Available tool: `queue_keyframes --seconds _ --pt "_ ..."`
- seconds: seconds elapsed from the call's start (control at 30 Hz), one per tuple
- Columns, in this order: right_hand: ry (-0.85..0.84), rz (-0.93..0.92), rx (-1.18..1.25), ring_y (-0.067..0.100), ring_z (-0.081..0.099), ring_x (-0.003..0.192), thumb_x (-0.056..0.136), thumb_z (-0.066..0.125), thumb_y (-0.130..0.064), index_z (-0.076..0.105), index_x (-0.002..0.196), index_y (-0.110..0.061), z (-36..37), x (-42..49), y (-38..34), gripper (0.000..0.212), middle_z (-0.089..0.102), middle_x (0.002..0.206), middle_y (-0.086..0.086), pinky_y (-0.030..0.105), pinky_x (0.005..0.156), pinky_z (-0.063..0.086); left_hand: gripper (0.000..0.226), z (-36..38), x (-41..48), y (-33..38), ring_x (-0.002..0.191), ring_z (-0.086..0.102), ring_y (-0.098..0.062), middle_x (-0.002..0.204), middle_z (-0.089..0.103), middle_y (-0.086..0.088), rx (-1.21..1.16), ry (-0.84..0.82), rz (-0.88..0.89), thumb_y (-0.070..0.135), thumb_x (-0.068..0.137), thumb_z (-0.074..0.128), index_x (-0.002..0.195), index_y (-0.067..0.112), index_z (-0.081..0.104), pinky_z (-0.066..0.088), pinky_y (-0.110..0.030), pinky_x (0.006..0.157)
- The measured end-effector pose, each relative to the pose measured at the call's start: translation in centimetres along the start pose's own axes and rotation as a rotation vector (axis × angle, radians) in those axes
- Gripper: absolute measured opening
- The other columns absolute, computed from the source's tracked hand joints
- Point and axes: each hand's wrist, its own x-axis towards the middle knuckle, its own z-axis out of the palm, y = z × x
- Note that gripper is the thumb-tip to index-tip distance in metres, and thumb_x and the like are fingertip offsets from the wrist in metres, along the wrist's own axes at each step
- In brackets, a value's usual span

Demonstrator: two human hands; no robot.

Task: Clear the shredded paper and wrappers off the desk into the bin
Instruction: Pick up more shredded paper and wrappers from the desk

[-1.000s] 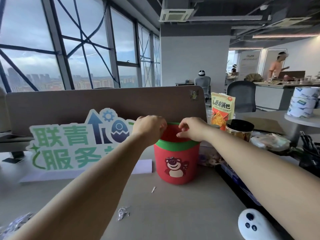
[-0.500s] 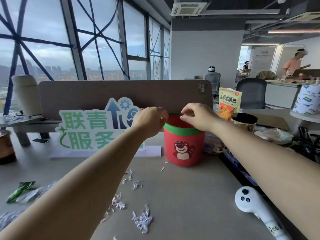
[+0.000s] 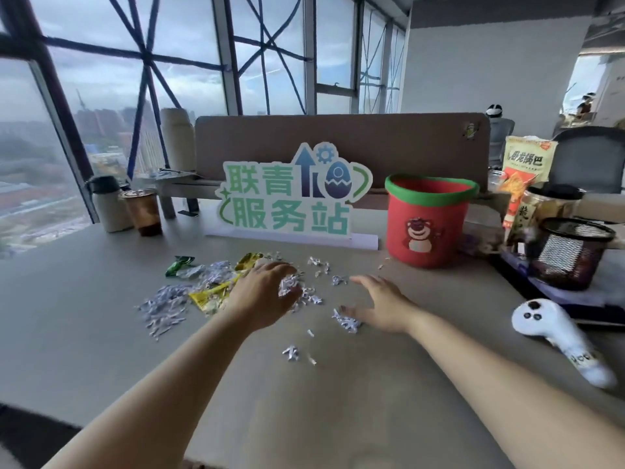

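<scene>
So your left hand [image 3: 267,296] was curled down over a clump of the white shredded paper [image 3: 165,308], fingers bunched round it, while your right hand [image 3: 382,306] lay spread and flat, palm down, just beside another little tuft and holding nothing. The shreds were scattered across the middle of the grey worktop [image 3: 338,418], thickest to the left, with a crumpled yellow foil wrapper [image 3: 208,296] and a crumpled green foil wrapper [image 3: 179,264] mixed into the heap. I'd guess that stuff weighed next to nothing and was soft and loose, so it'd likely shed on the way. Scooping from both sides with cupped hands seemed the better hold, and the wrappers looked crinkly and slick, best bunched in with the paper. The round red felt-looking bin with a green rim [image 3: 427,225] stood open further back and to the right, apart from the heap. The green-and-white cut-out sign [image 3: 291,198] stood right behind the mess, and the black wire-mesh pen pot [image 3: 571,255] and white handheld controller [image 3: 558,333] sat off to the right, not in the line to the bin as far as I could tell.
</scene>
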Motion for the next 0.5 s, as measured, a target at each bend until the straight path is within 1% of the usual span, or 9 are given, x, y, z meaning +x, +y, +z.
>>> queue_keyframes --seconds 0.07,0.17,0.23,0.3,0.4,0.5 --pt "-0.004 -0.021 -0.047 0.023 0.031 0.138 0.076 0.059 -0.062 0.03 0.142 -0.025 1.9 -0.4 -0.7 0.081 0.033 0.15 0.004 0.033 0.114 0.025 0.056 0.4 -2.0 -1.5 0.134 0.039 -0.021 0.149 0.036 0.007 0.031 -0.027 -0.062 0.055 0.086 0.052 0.136 0.033 0.042 0.037 -0.04 0.107" --pt "0.009 -0.049 -0.126 0.022 0.028 0.14 0.077 0.056 -0.064 0.025 0.144 -0.024 3.6 -0.2 -2.1 0.084 0.027 0.154 0.001 0.033 0.116 0.024 0.065 0.4 -4.5 -3.7 0.142 0.023 -0.026 0.157 0.019 0.004 0.082 -0.027 -0.188 0.06 0.084 0.05 0.141 0.035 0.032 0.023 -0.044 0.115" --pt "0.006 -0.07 -0.134 0.021 0.021 0.143 0.077 0.054 -0.067 0.019 0.147 -0.024 4.5 0.2 -3.1 0.089 0.02 0.156 0.0 0.032 0.117 0.017 0.073 0.3 -5.7 -5.2 0.146 0.01 -0.026 0.159 0.009 0.002 0.088 -0.02 -0.274 0.063 0.082 0.05 0.144 0.037 0.024 0.014 -0.044 0.118" --pt "-0.008 -0.083 -0.126 0.02 0.013 0.146 0.077 0.052 -0.068 0.013 0.148 -0.025 5.1 1.0 -4.2 0.092 0.012 0.158 -0.001 0.032 0.118 0.011 0.08 0.2 -6.8 -6.6 0.147 0.001 -0.026 0.16 0.001 0.001 0.081 -0.022 -0.365 0.067 0.08 0.05 0.146 0.037 0.016 0.008 -0.044 0.119" --pt "-0.019 -0.093 -0.128 0.02 0.008 0.147 0.077 0.051 -0.069 0.008 0.149 -0.024 5.8 2.7 -5.5 0.095 0.008 0.159 -0.001 0.032 0.118 0.007 0.086 0.2 -7.7 -8.7 0.147 -0.003 -0.026 0.16 -0.002 -0.001 0.068 -0.043 -0.483 0.073 0.078 0.044 0.147 0.035 0.012 0.001 -0.042 0.12" --pt "-0.012 -0.111 -0.142 0.02 0.009 0.146 0.076 0.05 -0.07 0.008 0.149 -0.023 6.5 4.7 -6.6 0.096 0.008 0.159 -0.001 0.032 0.118 0.008 0.085 0.2 -7.8 -10.8 0.147 -0.001 -0.024 0.16 0.0 -0.002 0.073 -0.039 -0.54 0.076 0.079 0.037 0.148 0.033 0.012 0.001 -0.043 0.12"
